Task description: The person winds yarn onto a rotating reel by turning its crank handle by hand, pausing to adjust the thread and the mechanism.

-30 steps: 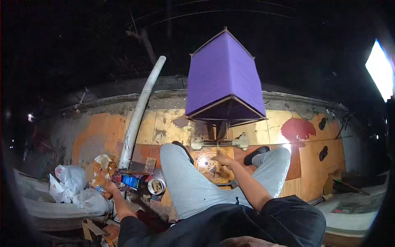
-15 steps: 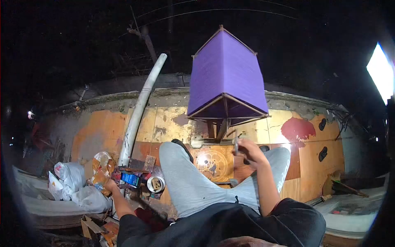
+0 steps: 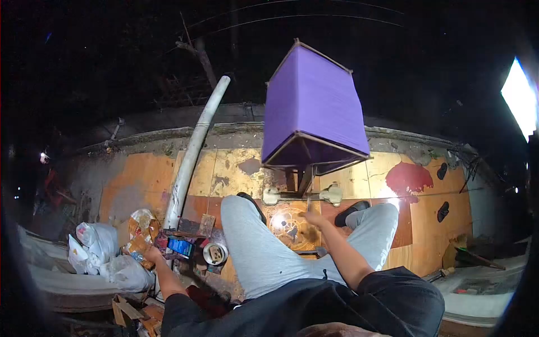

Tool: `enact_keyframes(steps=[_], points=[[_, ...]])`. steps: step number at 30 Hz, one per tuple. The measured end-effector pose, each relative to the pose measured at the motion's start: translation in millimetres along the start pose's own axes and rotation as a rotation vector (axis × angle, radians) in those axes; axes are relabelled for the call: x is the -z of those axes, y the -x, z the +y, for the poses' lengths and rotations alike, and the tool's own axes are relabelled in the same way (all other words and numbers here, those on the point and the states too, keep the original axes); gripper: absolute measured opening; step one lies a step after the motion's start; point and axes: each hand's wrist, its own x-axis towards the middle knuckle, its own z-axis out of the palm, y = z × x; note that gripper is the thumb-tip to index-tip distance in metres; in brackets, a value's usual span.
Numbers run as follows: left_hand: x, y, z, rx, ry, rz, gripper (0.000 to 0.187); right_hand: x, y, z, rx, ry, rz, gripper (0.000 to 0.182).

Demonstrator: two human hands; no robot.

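In the head view, a purple lantern-like box (image 3: 325,95), framed with thin sticks, stands on a wooden stand in front of me. My right hand (image 3: 312,218) is low between my knees, over a patterned floor tile (image 3: 289,224). Its fingers are closed on a thin, upright stick-like tool (image 3: 309,205), whose kind is too blurred to make out. Out to the left, my left hand (image 3: 150,254) lies at a crumpled orange-brown plastic bag (image 3: 140,224), and its fingers are too small and covered to read. A phone (image 3: 180,247) with a lit screen sits beside that hand.
A white can (image 3: 214,254) stands by my left knee. A long pale pole (image 3: 193,146) slants upward behind the phone. White plastic bags (image 3: 96,241) lie at far left, and dark slippers (image 3: 442,212) at right. A bright light (image 3: 517,98) glares at the right edge.
My right hand has moved left and down from beside the stand's right side, toward the tile. My left hand stays by the orange-brown bag. The view has shifted slightly.
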Motion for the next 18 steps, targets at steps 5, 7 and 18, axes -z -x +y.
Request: enact_keyframes(steps=[5,7,18], points=[[-23.7,-18.0,-26.4,0.015,0.041,-0.013,0.025,-22.2,24.5,-39.2,0.131,-1.018,-0.628,0.063],[-29.9,-18.4,-37.1,0.024,0.058,-0.016,0.025,-14.4,31.5,-46.1,0.247,-1.162,-0.716,0.056],[-30.0,-9.1,-37.7,-0.149,0.112,0.186,0.027,113.1,41.8,34.5,0.409,-1.473,-0.559,0.017]])
